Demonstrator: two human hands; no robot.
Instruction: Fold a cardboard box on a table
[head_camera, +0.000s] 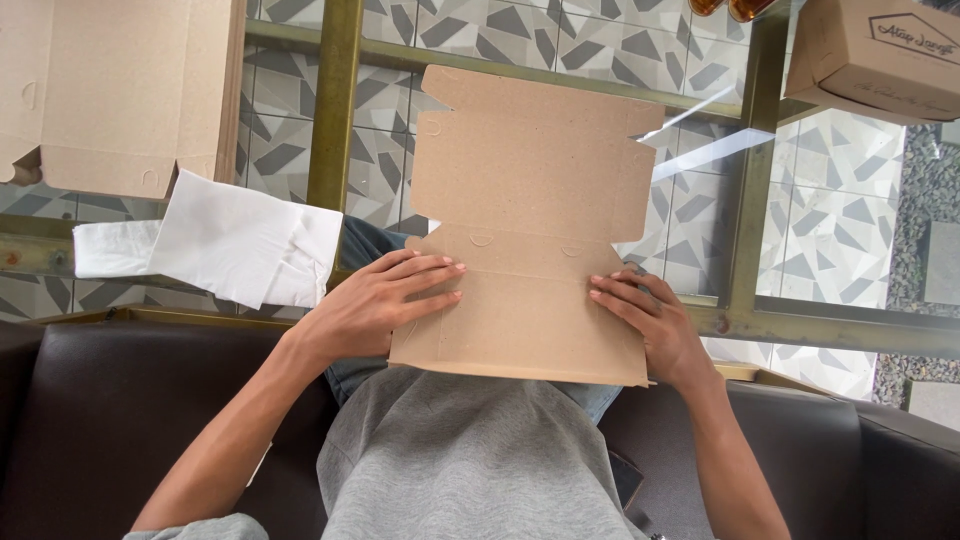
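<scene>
While both hands press flat and apart on the near panel of the unfolded cardboard box (530, 230) over the lap, the left hand (375, 300) and right hand (650, 320) should keep even pressure beside the crease for a straight fold.

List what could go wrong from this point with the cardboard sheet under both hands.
1. The flat cardboard blank overhangs the glass table edge toward the lap; pressing by the left hand and right hand might crease it off its scored lines.
2. The white paper sheets also hang over the edge and could slide off if nudged.
</scene>
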